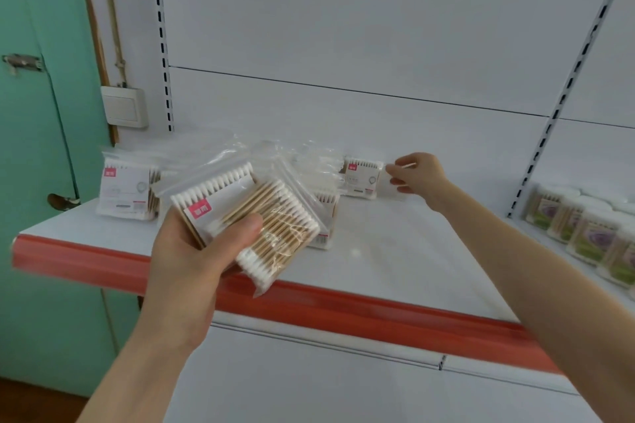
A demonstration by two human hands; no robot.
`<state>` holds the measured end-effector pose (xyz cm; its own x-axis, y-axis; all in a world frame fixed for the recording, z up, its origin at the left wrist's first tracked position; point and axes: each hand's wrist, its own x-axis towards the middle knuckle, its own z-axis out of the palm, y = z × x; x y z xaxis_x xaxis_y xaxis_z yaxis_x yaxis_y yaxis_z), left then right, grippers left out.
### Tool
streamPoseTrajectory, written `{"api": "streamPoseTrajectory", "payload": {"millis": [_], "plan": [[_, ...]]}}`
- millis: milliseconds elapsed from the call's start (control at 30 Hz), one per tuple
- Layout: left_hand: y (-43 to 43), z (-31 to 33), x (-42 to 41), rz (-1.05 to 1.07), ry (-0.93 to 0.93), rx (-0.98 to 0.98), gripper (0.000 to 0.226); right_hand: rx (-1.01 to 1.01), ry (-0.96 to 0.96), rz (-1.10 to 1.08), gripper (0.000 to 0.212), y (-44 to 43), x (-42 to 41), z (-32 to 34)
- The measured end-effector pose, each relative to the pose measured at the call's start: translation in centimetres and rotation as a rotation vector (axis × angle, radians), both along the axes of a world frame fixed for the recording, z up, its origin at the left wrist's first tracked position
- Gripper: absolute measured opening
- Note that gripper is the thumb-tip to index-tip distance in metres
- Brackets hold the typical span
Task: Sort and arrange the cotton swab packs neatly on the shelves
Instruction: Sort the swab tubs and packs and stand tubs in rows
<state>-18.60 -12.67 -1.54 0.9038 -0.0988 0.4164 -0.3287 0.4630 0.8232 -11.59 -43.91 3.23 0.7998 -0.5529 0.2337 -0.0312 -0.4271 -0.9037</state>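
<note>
White metal shelf with red front strip (343,311) partly stocked; judged early-to-mid task. Clear plastic packs of wooden-stemmed cotton swabs (240,216), pink-labelled, fanned loosely above shelf's front edge, clasped in left hand (192,257). Right hand (417,173) pinched one upright pack (362,178) against shelf's back wall. More packs (125,191) stood unsorted at shelf's left end.

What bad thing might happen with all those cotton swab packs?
The left hand holds several slippery plastic packs fanned out over the shelf's red edge; one might slide out and fall. The right hand reaches far back to the upright pack by the back panel, and a nudge might tip it over.
</note>
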Motion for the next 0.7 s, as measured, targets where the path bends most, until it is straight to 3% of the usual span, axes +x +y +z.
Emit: {"api": "streamPoseTrajectory", "payload": {"millis": [67, 167, 300, 367, 467, 533, 633, 700], "plan": [[-0.3, 0.1, -0.2, -0.032, 0.015, -0.018, 0.045, 0.041, -0.105, 0.052, 0.016, 1.6, -2.7, 0.9], [-0.6, 0.1, -0.4, -0.067, 0.0, -0.013, 0.055, 0.008, -0.207, 0.162, 0.004, 5.2, -7.2, 1.7], [-1.1, -0.2, -0.8, -0.147, 0.035, -0.043, 0.057, -0.263, -0.395, 0.237, 0.013, 10.6, -12.6, 1.2], [-1.3, 0.0, -1.6, -0.186, 0.075, -0.063, 0.059, -0.454, -0.419, 0.321, 0.003, 12.7, -14.6, 0.2], [-1.5, 0.3, -2.7, -0.262, 0.129, -0.093, 0.039, -0.748, -0.301, 0.428, 0.064, 15.0, -16.0, -1.8], [-1.6, 0.4, -3.1, -0.292, 0.149, -0.085, 0.033, -0.877, -0.206, 0.411, 0.087, 16.2, -16.1, -2.9], [-1.5, 0.7, -3.7, -0.336, 0.15, -0.061, 0.037, -0.985, -0.212, 0.304, 0.089, 17.3, -16.1, -3.9], [-1.3, 0.8, -4.0, -0.357, 0.132, -0.041, 0.037, -0.836, -0.209, 0.319, 0.079, 17.5, -16.6, -3.3]]}}
